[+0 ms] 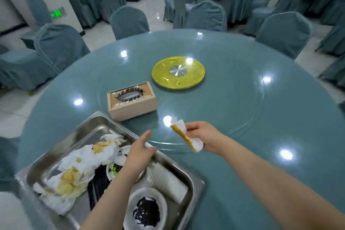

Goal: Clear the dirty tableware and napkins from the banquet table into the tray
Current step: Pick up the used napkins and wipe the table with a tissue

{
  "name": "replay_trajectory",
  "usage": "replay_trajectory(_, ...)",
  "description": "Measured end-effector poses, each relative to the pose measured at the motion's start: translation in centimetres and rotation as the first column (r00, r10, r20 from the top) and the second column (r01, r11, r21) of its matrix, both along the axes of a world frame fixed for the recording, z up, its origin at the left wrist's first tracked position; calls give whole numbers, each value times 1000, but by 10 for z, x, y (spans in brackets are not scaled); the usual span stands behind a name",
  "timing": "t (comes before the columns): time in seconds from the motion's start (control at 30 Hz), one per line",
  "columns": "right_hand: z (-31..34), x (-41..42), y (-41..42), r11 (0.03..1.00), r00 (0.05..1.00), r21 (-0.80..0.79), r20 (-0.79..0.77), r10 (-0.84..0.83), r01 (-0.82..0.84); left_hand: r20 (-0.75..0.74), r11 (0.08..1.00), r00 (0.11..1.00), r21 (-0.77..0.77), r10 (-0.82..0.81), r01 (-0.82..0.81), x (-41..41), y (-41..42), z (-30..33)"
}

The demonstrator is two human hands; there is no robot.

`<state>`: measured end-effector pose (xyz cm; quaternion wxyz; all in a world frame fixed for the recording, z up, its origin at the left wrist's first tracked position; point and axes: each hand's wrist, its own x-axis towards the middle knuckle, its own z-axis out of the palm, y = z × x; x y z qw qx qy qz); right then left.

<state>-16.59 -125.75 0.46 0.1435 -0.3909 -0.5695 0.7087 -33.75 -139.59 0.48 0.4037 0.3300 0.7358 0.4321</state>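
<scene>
My right hand point(202, 137) grips a crumpled white napkin point(188, 137) with an orange-yellow stain, held above the table just right of the tray. My left hand point(139, 152) hovers over the tray's far edge with straight fingers and holds nothing. The steel tray point(89, 124) sits at the table's near left. It holds several stained white napkins point(82, 166), a stack of white cups lying on its side point(168, 181), a white bowl with black scraps point(147, 209) and a dish partly hidden under my left forearm.
A wooden tissue box point(131, 100) stands just beyond the tray. A gold disc with a metal hub point(178, 73) marks the middle of the round teal table point(242, 117) with its glass turntable. Chairs in teal covers point(283, 33) ring the table.
</scene>
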Motion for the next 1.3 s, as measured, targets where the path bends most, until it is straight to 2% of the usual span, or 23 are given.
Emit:
replay_trajectory(0.17,41,-10,-33,989,983,-69,-141,122,-133,242,993,969,112,-57,30,3,-21,17)
replay_trajectory(0.3,58,-18,-51,979,971,-46,-149,189,-197,475,982,871,184,-129,45,-2,-35,32)
replay_trajectory(0.4,65,-24,-63,979,968,-51,-168,187,-198,474,968,856,228,-204,104,-4,-47,36)
replay_trajectory(0.67,58,-37,-78,999,998,-7,-50,46,-46,467,962,872,271,-148,18,-9,-84,37)
replay_trajectory(0.77,54,-44,-86,999,999,-8,-7,47,-47,435,972,896,235,-90,-16,-9,-93,38)
replay_trajectory(0.9,54,-49,-93,994,993,94,104,52,-62,339,978,941,189,16,-84,-14,-101,35)
replay_trajectory(0.97,53,-50,-95,991,992,119,114,48,-62,320,980,946,169,47,-106,-20,-104,32)
replay_trajectory(1.03,51,-51,-97,995,997,101,69,18,-25,378,975,923,169,70,-144,-25,-106,31)
replay_trajectory(1.17,49,-55,-102,996,998,85,56,-42,37,581,951,809,195,86,-241,-31,-113,29)
replay_trajectory(1.3,48,-62,-109,994,993,77,76,-87,81,595,948,793,159,130,-274,-29,-118,23)
